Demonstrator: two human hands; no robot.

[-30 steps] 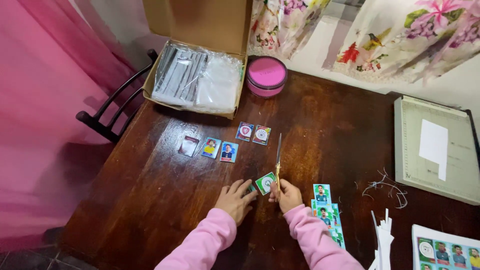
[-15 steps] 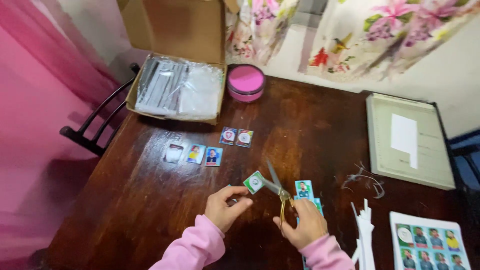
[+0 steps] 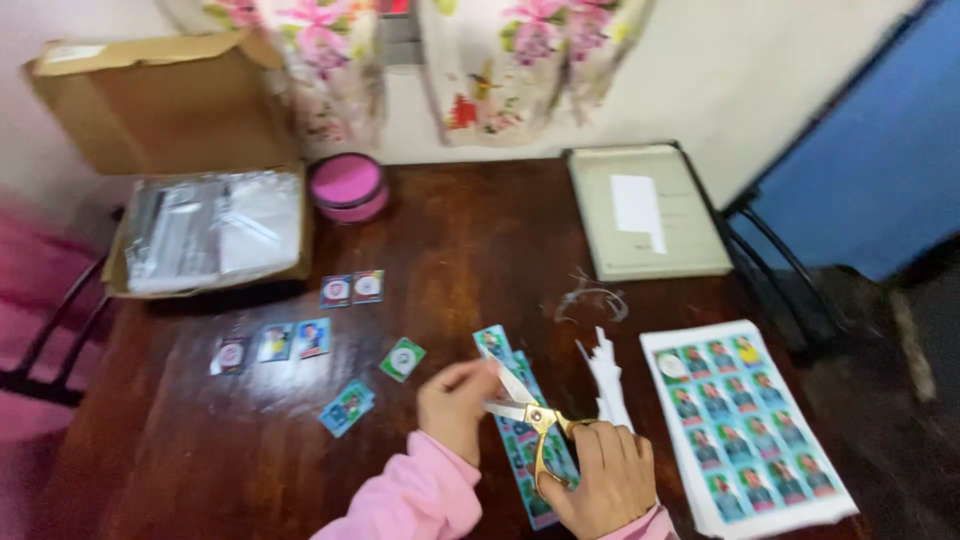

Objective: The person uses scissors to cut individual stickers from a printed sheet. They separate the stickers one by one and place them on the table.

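Scissors (image 3: 535, 425) with gold handles sit in the right hand (image 3: 600, 480), fingers closed through the loops and blades parted, at the near edge of a dark wooden table (image 3: 470, 240). The blades straddle the upper part of a long strip of picture stickers (image 3: 525, 450), which lies flat on the wood and runs from beside the left hand down past the right wrist. The left hand (image 3: 455, 405), in a pink sleeve (image 3: 410, 500), pinches the strip's upper end between thumb and curled fingers, just beside the scissor tips.

Cut single stickers are scattered to the left: one green-edged sticker (image 3: 402, 359) lies tilted near the left hand, a tilted pair (image 3: 347, 407) lies nearer the table's front, a row of three (image 3: 271, 345) sits farther left, and two more (image 3: 351, 289) lie above them. To the right of the strip lie white paper offcuts (image 3: 605, 375), and beyond them a stack of uncut sticker sheets (image 3: 745, 420) reaches the table's right corner.

At the back, an open cardboard box (image 3: 200, 240) holds clear plastic sleeves, a round pink tin (image 3: 347, 187) stands just beside it, and a pale flat tray (image 3: 645, 210) bears a white slip. Thin trimmings (image 3: 590, 297) curl below the tray. Floral curtains (image 3: 440, 60) hang behind.
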